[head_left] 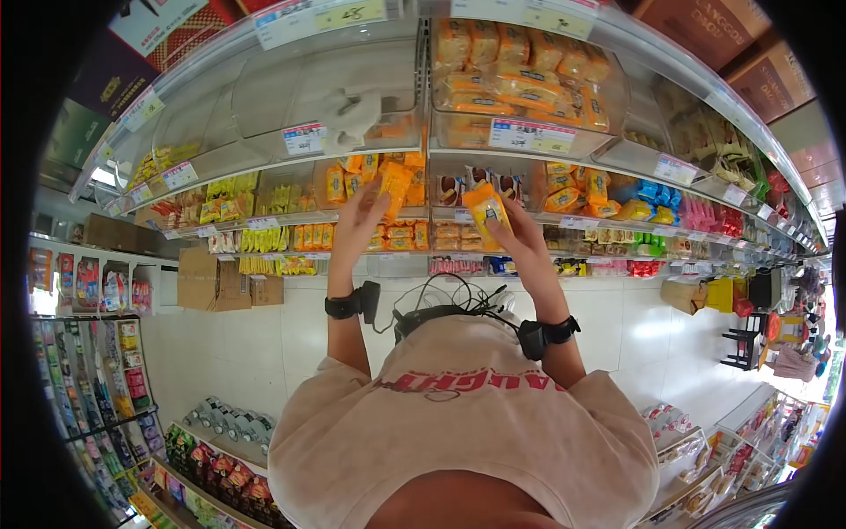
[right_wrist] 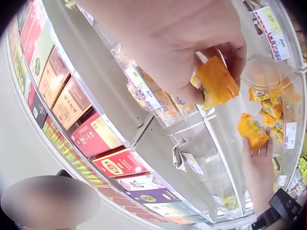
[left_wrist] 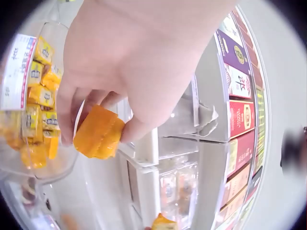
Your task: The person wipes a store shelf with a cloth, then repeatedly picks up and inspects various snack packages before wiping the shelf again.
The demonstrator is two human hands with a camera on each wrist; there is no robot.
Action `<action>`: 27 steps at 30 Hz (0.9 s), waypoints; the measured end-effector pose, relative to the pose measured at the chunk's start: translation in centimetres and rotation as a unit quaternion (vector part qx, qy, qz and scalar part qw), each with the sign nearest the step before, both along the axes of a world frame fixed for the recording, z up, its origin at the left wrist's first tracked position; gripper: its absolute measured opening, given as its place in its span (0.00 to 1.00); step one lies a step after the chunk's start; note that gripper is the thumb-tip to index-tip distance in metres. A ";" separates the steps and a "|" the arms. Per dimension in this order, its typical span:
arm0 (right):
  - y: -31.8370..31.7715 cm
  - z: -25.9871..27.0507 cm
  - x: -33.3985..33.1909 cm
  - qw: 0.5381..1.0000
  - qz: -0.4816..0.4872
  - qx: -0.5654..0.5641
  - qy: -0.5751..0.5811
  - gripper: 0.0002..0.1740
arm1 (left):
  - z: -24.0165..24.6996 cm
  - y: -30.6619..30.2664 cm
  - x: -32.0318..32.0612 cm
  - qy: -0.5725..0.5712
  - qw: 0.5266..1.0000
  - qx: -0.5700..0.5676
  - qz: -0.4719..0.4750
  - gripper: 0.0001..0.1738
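My left hand grips an orange snack packet in front of the shelf bins. In the left wrist view that packet sits between the thumb and fingers, its crimped end outward. My right hand holds a second orange-and-yellow packet, its label facing up toward the head camera. The right wrist view shows this packet pinched by the thumb and fingers. Behind the left hand is a clear bin of similar orange packets. Dark-and-white packets lie in the bin behind the right hand's packet.
Above, a clear bin holds bread-like packs, and a crumpled whitish plastic bag hangs beside it. Price tags line the shelf edges. Cardboard boxes stand on the floor at the left. Loose black cables lie near the person's chest.
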State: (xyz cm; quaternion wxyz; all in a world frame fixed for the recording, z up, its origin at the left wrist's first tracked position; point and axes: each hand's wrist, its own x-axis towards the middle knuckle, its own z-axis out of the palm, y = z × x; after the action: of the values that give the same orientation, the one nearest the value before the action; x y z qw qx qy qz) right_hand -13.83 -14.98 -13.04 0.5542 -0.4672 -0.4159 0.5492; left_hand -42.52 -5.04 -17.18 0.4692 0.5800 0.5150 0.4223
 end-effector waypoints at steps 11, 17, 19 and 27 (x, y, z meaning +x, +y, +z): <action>-0.4 1.2 6.8 0.998 0.058 0.016 -0.016 0.32 | 1.7 -4.2 8.1 -0.099 0.984 -0.008 -0.147 0.36; -0.7 -0.1 10.2 0.997 0.058 0.055 0.025 0.34 | 2.9 -5.3 12.6 -0.009 0.980 -0.054 -0.190 0.46; -0.9 0.2 11.0 0.996 0.052 0.059 0.031 0.34 | 2.7 -5.4 13.8 -0.029 0.976 -0.061 -0.208 0.46; -1.4 0.3 14.0 0.996 0.009 0.069 0.054 0.35 | 4.5 -6.1 18.0 -0.003 0.990 0.014 -0.142 0.41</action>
State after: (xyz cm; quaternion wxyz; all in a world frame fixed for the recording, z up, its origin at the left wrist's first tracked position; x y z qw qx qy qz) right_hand 0.20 -16.38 -12.76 0.6022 -0.3936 -0.4263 0.5484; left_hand -24.50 -11.13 -12.69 0.5177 0.6525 0.4199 0.3604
